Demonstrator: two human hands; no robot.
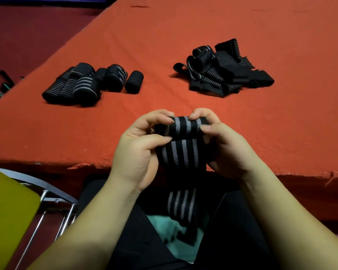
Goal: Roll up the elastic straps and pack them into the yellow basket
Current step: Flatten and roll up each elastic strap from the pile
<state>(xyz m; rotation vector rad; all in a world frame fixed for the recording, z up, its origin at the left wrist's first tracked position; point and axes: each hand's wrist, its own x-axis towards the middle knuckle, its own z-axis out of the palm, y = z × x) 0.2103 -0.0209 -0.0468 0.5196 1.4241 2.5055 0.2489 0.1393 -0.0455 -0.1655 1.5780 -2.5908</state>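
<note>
Both hands work one striped elastic strap [180, 151] at the near edge of the red table [164, 36]. The left hand [139, 151] and right hand [224, 145] each pinch an end of the small roll forming at the top, fingers curled over it; the loose tail hangs below the hands into the lap. Beyond the left hand lies a cluster of rolled straps [92, 83], already done. Beyond the right hand sits a heap of unrolled straps [224, 69], still to roll. A yellow object [8, 217] shows below and left of the left hand; whether it is the basket I cannot tell. Nothing appears packed, so I judge the task roughly midway through rolling
</note>
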